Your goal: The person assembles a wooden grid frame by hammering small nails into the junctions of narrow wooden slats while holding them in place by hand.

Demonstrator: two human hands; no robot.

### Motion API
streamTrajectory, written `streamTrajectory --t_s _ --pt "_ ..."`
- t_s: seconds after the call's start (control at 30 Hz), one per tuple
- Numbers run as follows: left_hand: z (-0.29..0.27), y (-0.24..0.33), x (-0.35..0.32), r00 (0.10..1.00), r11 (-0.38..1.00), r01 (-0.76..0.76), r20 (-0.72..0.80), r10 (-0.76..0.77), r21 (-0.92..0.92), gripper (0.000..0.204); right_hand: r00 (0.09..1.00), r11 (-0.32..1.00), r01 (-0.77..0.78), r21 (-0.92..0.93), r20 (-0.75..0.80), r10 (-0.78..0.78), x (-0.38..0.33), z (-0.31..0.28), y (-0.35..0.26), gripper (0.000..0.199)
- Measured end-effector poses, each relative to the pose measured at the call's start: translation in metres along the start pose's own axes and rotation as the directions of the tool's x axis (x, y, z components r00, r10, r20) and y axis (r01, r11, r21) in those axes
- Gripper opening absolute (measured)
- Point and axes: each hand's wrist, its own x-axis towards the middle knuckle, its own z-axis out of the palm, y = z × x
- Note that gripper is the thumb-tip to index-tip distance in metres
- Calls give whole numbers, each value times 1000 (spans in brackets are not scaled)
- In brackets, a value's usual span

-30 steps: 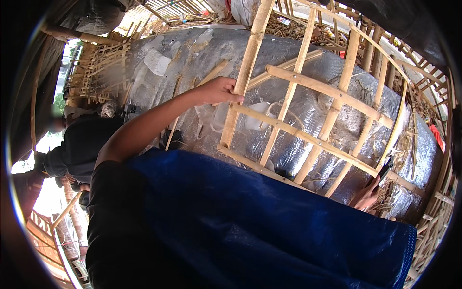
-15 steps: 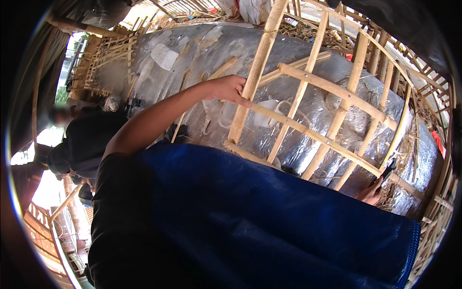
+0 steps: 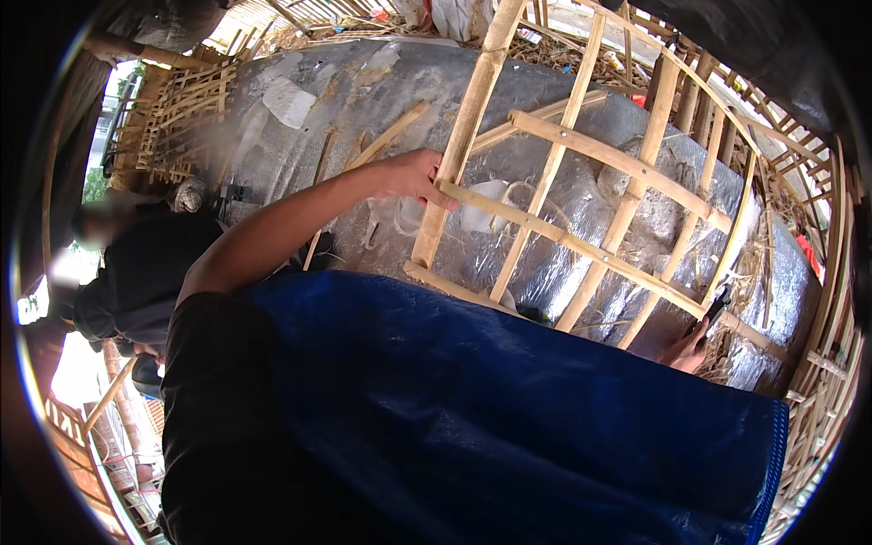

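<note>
A frame of pale bamboo slats (image 3: 568, 238), nailed crosswise, stretches before me. At its left side my left hand (image 3: 411, 176) is closed around a long bamboo slat (image 3: 470, 125), where the end of a cross slat meets it. Far to the right, my right hand (image 3: 688, 352) grips a black hand tool (image 3: 718, 311) beside the end of that cross slat. The tool's exact kind is too small to make out. A dark blue apron (image 3: 527, 400) covers my front and hides my right forearm.
Silver foil-like sheeting (image 3: 363, 100) with scraps and straw lies beneath the frame. At the left a person in dark clothes (image 3: 150, 263) leans close to my arm. A bamboo lattice (image 3: 186, 113) stands at far left, and a red scrap (image 3: 807, 252) lies at right.
The scene has shifted slightly left in view. My left hand has moved a little down the slat, and the cross slat's end now shows over it. The right hand keeps the tool.
</note>
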Motion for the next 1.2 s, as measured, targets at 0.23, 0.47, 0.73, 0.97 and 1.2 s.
streamTrajectory --t_s 0.23,0.47,0.73,0.97,1.2 --pt "-3 -12 5 994 953 23 105 10 -303 36 999 997 45 60 21 -46 5 -4 6 55" --pt "-5 -5 5 996 996 67 -63 -71 -54 46 998 999 47 -16 -35 -47 24 0 42 56" --pt "28 51 -14 685 563 47 -437 583 825 78 999 999 47 -12 17 -47 32 -2 53 53" --pt "162 182 44 559 84 -460 215 801 884 97 999 996 38 -85 12 -37 36 7 64 53" --pt "326 252 145 542 391 -495 -76 837 776 163 970 969 237 72 45 -241 32 4 69 45"
